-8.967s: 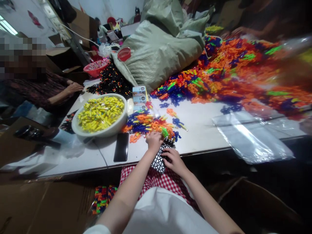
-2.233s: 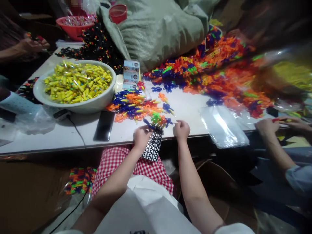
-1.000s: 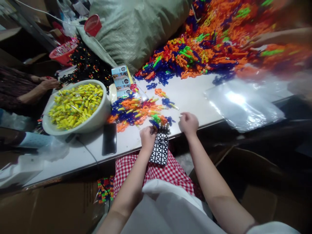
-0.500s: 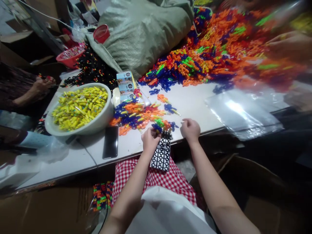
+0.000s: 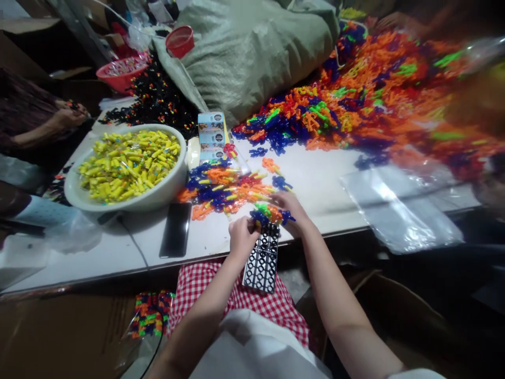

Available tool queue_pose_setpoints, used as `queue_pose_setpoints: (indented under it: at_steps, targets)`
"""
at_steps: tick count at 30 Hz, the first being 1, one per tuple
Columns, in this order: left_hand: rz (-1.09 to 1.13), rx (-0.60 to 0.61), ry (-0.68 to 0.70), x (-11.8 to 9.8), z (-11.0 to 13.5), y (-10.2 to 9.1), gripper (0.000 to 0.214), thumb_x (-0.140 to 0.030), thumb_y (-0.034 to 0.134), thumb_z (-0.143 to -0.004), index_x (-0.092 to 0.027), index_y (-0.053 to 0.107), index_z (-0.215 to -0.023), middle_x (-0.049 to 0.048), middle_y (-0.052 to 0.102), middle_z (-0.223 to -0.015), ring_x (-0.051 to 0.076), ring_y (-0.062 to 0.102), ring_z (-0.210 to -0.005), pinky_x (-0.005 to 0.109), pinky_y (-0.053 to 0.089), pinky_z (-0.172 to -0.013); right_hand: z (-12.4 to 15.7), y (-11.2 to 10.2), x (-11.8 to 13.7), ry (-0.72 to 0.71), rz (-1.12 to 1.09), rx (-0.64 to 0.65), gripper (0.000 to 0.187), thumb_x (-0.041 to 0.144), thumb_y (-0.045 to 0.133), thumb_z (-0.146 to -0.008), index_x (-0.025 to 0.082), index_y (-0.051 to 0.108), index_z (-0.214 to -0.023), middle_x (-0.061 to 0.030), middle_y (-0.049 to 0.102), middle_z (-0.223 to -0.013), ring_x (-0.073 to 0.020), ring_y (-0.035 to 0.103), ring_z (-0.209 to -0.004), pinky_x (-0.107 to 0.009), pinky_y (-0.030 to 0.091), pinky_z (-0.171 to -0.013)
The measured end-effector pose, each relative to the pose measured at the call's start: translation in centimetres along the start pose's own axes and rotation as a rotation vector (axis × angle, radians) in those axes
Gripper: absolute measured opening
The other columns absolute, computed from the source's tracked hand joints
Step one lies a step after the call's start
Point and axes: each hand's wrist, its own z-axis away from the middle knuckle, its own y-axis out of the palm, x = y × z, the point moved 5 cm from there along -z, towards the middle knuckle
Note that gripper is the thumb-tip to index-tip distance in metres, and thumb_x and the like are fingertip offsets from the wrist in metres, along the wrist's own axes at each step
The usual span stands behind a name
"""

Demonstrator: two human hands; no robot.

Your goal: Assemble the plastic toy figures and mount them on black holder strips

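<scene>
A black lattice rack point(image 5: 262, 261) leans from my lap against the white table's edge point(image 5: 118, 266). Its top end carries a cluster of blue, green and orange plastic toy pieces point(image 5: 270, 213). My left hand point(image 5: 241, 238) is closed around the rack's upper left side. My right hand point(image 5: 291, 209) rests against the right of the cluster, fingers curled on those pieces. Just beyond lies a small heap of orange and blue pieces point(image 5: 223, 187).
A white bowl point(image 5: 158, 196) of yellow wrapped items, a black phone point(image 5: 175, 229), clear plastic bags point(image 5: 398, 210), a big multicoloured pile point(image 5: 366, 95), a grey-green sack point(image 5: 256, 47), a red basin point(image 5: 118, 73). Another person's hands point(image 5: 67, 113) work at far left. Cardboard boxes stand below.
My right hand has moved left from the bare table edge onto the pieces at the rack's top. My left hand has stayed on the rack.
</scene>
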Motion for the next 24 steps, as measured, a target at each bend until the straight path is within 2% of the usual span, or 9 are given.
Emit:
queue_pose_setpoints:
  at_steps: [3,4,7,12,16,18,21,24]
  targets:
    - [-0.005,-0.049,-0.058,0.6,0.9,-0.9,0.011,-0.021,0.065,-0.069,-0.019,0.054,-0.07,-0.0007,0.063,-0.07,0.018,0.057,-0.073,0.031,0.034,-0.075,-1.1,1.9,0.5,-0.088,0.158,0.117,0.015,0.031,0.063,-0.071,0.018,0.069,-0.076,-0.0054,0.065,-0.076,-0.0198,0.056,-0.075,-0.032,0.042,-0.07]
    - [-0.01,-0.066,-0.077,0.9,1.2,-1.3,0.011,-0.021,0.065,-0.069,-0.019,0.054,-0.07,-0.0005,0.063,-0.07,0.018,0.057,-0.073,0.031,0.034,-0.075,-1.1,2.1,0.3,-0.072,0.178,0.107,0.015,0.031,0.062,-0.073,0.018,0.069,-0.075,-0.006,0.065,-0.076,-0.0199,0.056,-0.075,-0.033,0.042,-0.071]
    - [-0.033,-0.105,-0.117,2.3,2.2,-2.6,0.012,-0.024,0.066,-0.07,-0.018,0.055,-0.069,0.0003,0.063,-0.069,0.018,0.057,-0.073,0.031,0.034,-0.075,-0.5,1.2,-0.8,0.03,0.115,0.009,0.018,0.031,0.058,-0.075,0.018,0.07,-0.077,-0.0073,0.068,-0.079,-0.0205,0.058,-0.078,-0.035,0.044,-0.074]
    - [-0.052,-0.133,-0.151,4.1,3.2,-4.1,0.017,-0.03,0.067,-0.07,-0.018,0.056,-0.064,0.0009,0.063,-0.067,0.018,0.056,-0.071,0.031,0.034,-0.074,3.0,-2.5,-2.5,0.351,-0.215,-0.269,0.025,0.038,0.063,-0.068,0.018,0.069,-0.082,-0.0064,0.069,-0.084,-0.0206,0.062,-0.077,-0.035,0.048,-0.071]
    - [-0.037,-0.147,-0.133,4.2,3.4,-4.3,0.012,-0.028,0.065,-0.072,-0.019,0.06,-0.067,0.0011,0.066,-0.07,0.018,0.057,-0.072,0.031,0.034,-0.074,6.8,-3.3,-0.3,0.509,-0.418,-0.332,0.027,0.037,0.07,-0.061,0.018,0.068,-0.08,-0.0037,0.069,-0.075,-0.0189,0.063,-0.07,-0.032,0.05,-0.064]
    - [-0.027,-0.163,-0.124,4.1,3.4,-4.2,0.011,-0.028,0.064,-0.074,-0.019,0.061,-0.067,0.001,0.067,-0.071,0.018,0.058,-0.072,0.031,0.034,-0.074,8.6,-2.5,1.8,0.525,-0.457,-0.316,0.028,0.037,0.07,-0.061,0.018,0.067,-0.081,-0.0035,0.069,-0.074,-0.0179,0.062,-0.069,-0.032,0.05,-0.065]
    - [-0.016,-0.194,-0.121,4.0,3.4,-4.2,0.012,-0.027,0.064,-0.074,-0.019,0.061,-0.066,0.0006,0.068,-0.072,0.017,0.059,-0.073,0.031,0.033,-0.075,10.7,-0.1,4.4,0.541,-0.492,-0.294,0.027,0.036,0.071,-0.06,0.018,0.065,-0.079,-0.0035,0.068,-0.072,-0.0173,0.061,-0.065,-0.032,0.051,-0.064]
    - [-0.007,-0.212,-0.11,4.0,3.5,-4.2,0.011,-0.028,0.063,-0.075,-0.019,0.061,-0.067,0.0005,0.068,-0.073,0.017,0.06,-0.074,0.031,0.033,-0.076,11.5,2.5,5.8,0.532,-0.459,-0.294,0.027,0.039,0.07,-0.06,0.017,0.062,-0.073,-0.004,0.066,-0.067,-0.0185,0.06,-0.062,-0.032,0.05,-0.061]
